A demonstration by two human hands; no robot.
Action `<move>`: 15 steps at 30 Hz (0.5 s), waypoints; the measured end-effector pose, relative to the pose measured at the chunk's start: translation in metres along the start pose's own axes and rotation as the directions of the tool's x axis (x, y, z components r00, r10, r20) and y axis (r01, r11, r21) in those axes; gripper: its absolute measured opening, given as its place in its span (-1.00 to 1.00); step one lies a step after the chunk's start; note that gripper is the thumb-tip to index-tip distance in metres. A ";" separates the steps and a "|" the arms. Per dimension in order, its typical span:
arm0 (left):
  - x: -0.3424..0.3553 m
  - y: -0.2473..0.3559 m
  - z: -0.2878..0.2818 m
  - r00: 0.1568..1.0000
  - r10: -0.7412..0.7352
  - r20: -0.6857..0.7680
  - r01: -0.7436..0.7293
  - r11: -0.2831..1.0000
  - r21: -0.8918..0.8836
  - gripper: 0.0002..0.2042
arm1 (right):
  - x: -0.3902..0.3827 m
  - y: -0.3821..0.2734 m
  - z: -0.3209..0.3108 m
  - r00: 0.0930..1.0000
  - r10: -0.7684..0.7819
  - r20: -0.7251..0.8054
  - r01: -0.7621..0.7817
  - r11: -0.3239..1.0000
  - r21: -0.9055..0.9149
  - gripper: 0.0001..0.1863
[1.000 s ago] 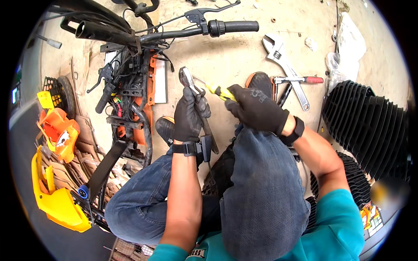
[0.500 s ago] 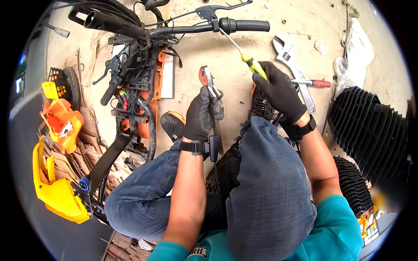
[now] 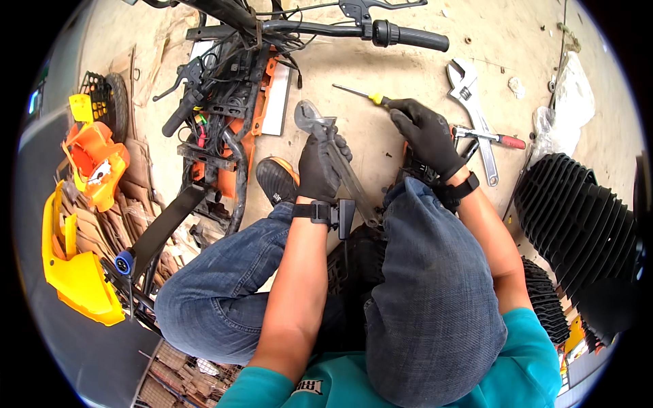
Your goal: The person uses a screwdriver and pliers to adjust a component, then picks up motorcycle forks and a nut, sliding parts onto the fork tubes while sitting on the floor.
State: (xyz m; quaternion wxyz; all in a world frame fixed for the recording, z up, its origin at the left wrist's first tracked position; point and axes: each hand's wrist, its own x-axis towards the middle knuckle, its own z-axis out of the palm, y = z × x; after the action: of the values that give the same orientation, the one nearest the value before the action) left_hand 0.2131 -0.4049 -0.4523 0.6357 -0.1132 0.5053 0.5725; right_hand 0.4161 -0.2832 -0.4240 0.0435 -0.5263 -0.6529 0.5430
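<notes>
My left hand (image 3: 321, 164), in a black glove, is closed around an adjustable wrench (image 3: 350, 178). The wrench's jaw end points away from me, and its handle slants back toward my knee. To the right, my gloved right hand (image 3: 427, 132) is closed on a screwdriver (image 3: 375, 99) with yellow on its handle. Its thin shaft points left above the concrete floor, and my fingers cover most of the handle. The two tools are apart.
A larger adjustable wrench (image 3: 477, 119) lies right of my right hand, across a red-handled tool (image 3: 510, 141). A vehicle frame with a handlebar (image 3: 313, 28) stands at left. Yellow panels (image 3: 81, 289) and flattened cardboard (image 3: 139, 173) are farther left; black ribbed parts (image 3: 578, 217) stand at right.
The screwdriver has swung away from the handlebar grip to point left, and more of its handle is covered by my fingers. The wrench in my left hand has turned. The whole view has shifted slightly.
</notes>
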 end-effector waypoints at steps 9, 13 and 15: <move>-0.017 -0.009 0.038 0.990 -0.072 0.120 0.007 0.883 0.469 -0.71 | 0.033 -0.029 0.017 0.946 -0.199 0.256 0.040 0.855 0.516 -0.56; -0.023 -0.008 0.053 0.995 -0.088 0.039 0.055 0.850 0.524 -0.72 | 0.031 -0.018 0.015 0.970 -0.092 0.226 -0.010 0.911 0.412 -0.62; -0.027 -0.009 0.051 0.996 -0.087 0.018 0.064 0.836 0.545 -0.74 | 0.026 -0.020 0.017 0.965 -0.079 0.249 -0.061 0.857 0.511 -0.62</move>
State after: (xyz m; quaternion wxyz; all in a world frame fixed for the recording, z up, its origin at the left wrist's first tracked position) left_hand 0.2513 -0.3868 -0.4117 0.6742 0.0640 0.6287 0.3822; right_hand 0.3808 -0.2723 -0.4291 0.0986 -0.4163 -0.4866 0.7617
